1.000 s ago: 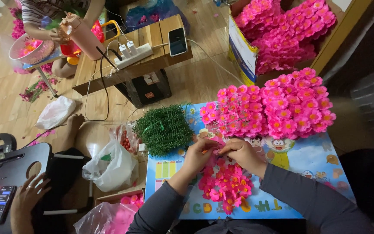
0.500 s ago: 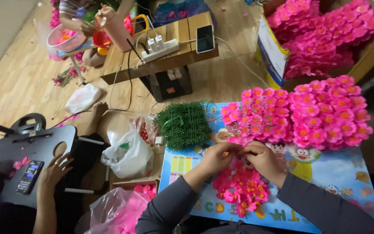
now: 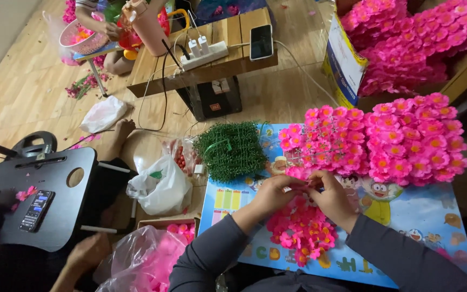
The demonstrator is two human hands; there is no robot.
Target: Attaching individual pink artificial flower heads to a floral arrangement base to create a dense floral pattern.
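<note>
Over mat (image 3: 422, 216), two hands (pinching) pink flower (image 3: 301, 184)

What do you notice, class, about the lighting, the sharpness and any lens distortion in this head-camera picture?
Head view: soft, even light with only faint shadows; the bright pink fabric flower pile looks oversaturated, its petal detail partly lost; the two hands and the green plastic stem bundle are fairly sharp; the wide lens bows the low wooden table and stretches things near the edges; the bottom corners fall dark.
</note>
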